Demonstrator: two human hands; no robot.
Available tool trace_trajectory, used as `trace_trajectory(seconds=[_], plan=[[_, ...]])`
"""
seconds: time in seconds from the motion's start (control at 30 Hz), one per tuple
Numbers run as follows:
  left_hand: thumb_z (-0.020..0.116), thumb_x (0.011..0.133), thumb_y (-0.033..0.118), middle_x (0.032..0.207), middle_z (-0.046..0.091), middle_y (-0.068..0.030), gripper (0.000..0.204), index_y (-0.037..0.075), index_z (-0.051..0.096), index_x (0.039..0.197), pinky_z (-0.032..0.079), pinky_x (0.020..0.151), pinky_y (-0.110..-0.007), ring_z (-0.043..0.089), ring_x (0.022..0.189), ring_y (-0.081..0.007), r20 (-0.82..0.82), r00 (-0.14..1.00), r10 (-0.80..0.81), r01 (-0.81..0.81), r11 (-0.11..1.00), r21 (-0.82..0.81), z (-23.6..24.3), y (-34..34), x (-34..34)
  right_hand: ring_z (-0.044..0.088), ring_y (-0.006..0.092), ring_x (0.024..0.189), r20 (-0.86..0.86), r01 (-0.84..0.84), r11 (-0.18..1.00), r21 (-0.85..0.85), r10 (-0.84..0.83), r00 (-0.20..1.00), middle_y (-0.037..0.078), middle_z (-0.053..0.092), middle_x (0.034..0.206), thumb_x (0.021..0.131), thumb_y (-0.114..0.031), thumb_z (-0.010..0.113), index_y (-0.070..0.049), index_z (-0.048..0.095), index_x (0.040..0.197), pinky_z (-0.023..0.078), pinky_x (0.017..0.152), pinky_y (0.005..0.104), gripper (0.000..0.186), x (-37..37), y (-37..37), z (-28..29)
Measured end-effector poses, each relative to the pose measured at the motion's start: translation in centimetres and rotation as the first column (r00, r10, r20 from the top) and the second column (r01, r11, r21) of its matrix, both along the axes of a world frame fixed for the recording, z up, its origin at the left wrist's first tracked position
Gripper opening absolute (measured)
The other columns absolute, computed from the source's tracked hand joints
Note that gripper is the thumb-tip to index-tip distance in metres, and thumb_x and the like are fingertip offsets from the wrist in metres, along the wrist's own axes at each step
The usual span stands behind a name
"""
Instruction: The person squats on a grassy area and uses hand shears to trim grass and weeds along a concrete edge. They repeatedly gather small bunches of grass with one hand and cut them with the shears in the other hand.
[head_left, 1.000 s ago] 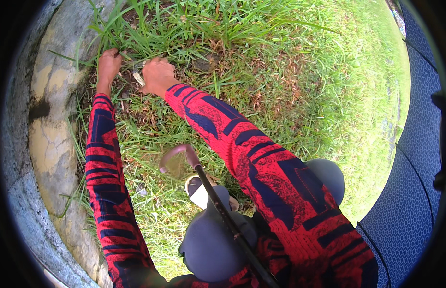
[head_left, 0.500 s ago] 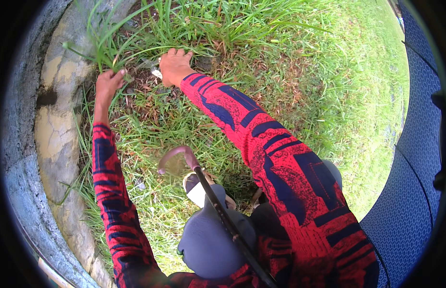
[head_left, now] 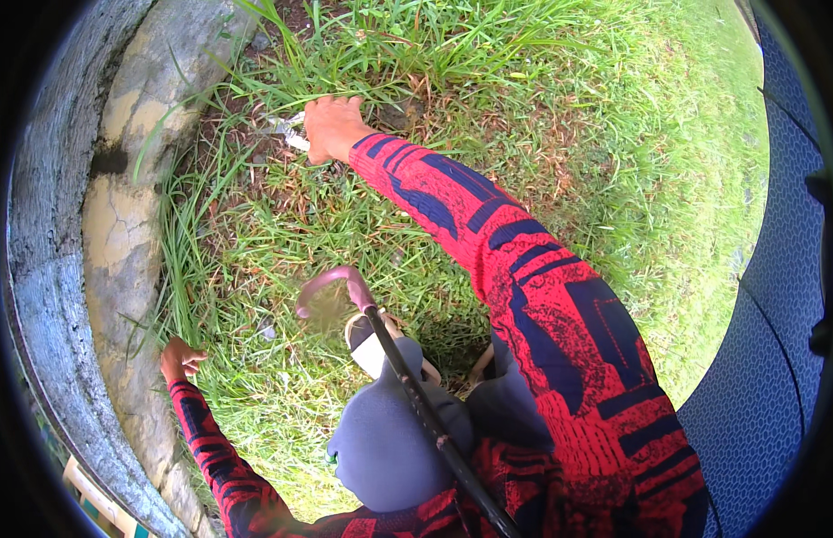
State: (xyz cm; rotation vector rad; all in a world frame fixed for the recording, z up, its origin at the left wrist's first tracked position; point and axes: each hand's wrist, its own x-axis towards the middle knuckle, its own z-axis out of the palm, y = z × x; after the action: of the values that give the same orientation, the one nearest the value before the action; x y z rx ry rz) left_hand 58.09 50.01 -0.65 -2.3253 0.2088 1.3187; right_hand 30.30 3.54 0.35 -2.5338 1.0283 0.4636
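My right hand [head_left: 334, 128] is closed, knuckles up, around a hand tool with a pale metal blade [head_left: 293, 134]. The blade sticks out to the left of my fist, low over brown soil at the foot of a tall grass clump [head_left: 407, 54]. The tool's handle is hidden under the hand, and its exact kind does not show. Far lower and to the left, my left hand [head_left: 181, 360] is beside the kerb's grassy edge. Its small fingers look parted, and no grass shows in them.
A cracked stone kerb [head_left: 120, 233] and a grey wall run along the left. A cane-like dark pole with a pink curved end [head_left: 331, 282] slants across my lap, above my shoe [head_left: 370, 345]. Short grass [head_left: 613, 179] spreads right, toward a blue patterned canopy [head_left: 748, 359].
My left hand has swung down and toward me along the kerb, and the long grass blades it gripped are out of it. My right hand stays almost in place with the tool.
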Motion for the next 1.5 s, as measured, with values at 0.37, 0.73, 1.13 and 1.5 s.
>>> trace_trajectory(seconds=[0.37,0.73,1.13,1.5], plan=[[0.066,0.083,0.024,0.097,0.067,-0.0235,0.04,0.001,0.063,0.116,0.05,0.082,-0.041,0.065,0.089,-0.0356,0.459,0.854,-0.243,0.514,0.262,-0.817,-3.9,-32.6,-3.0,0.043,0.0369,0.123,-0.021,0.04,0.982,-0.182,-0.045,0.999,0.017,0.05,0.13,0.085,-0.025,0.056,-0.001,0.053,0.126,0.029,0.099,0.0617,0.048,4.8,1.5,-3.0],[0.074,0.075,0.022,0.101,0.066,-0.0217,0.051,0.008,0.061,0.122,0.048,0.083,-0.041,0.064,0.093,-0.0342,0.41,0.904,-0.118,0.426,0.172,-0.889,-10.3,-39.9,-1.0,0.04,0.0364,0.127,-0.073,-0.027,0.991,-0.131,0.017,0.997,0.017,0.046,0.131,0.064,-0.037,0.082,0.001,0.044,0.131,0.033,0.102,0.0565,0.086,6.4,0.0,-4.7],[0.073,0.08,0.029,0.067,0.064,-0.009,0.031,0.005,0.07,0.1,0.049,0.06,-0.032,0.061,0.059,-0.0158,0.292,0.929,-0.229,0.351,0.29,-0.89,-10.1,-42.1,1.9,0.06,0.03,0.106,0.003,-0.086,0.992,-0.089,0.086,0.996,0.013,0.063,0.11,0.077,-0.014,0.067,-0.004,0.064,0.11,0.051,0.084,0.0431,0.035,8.3,0.0,-5.0],[0.075,0.08,0.024,0.081,0.067,-0.0141,0.038,-0.005,0.065,0.103,0.054,0.062,-0.034,0.065,0.072,-0.0179,0.167,0.961,-0.221,0.247,0.406,-0.88,-5.0,-45.0,2.5,0.051,0.0344,0.114,-0.021,-0.04,0.999,-0.004,0.04,0.999,0.017,0.054,0.117,0.061,-0.043,0.08,0.003,0.055,0.118,0.048,0.088,0.0484,0.078,6.2,-1.7,-3.7]])
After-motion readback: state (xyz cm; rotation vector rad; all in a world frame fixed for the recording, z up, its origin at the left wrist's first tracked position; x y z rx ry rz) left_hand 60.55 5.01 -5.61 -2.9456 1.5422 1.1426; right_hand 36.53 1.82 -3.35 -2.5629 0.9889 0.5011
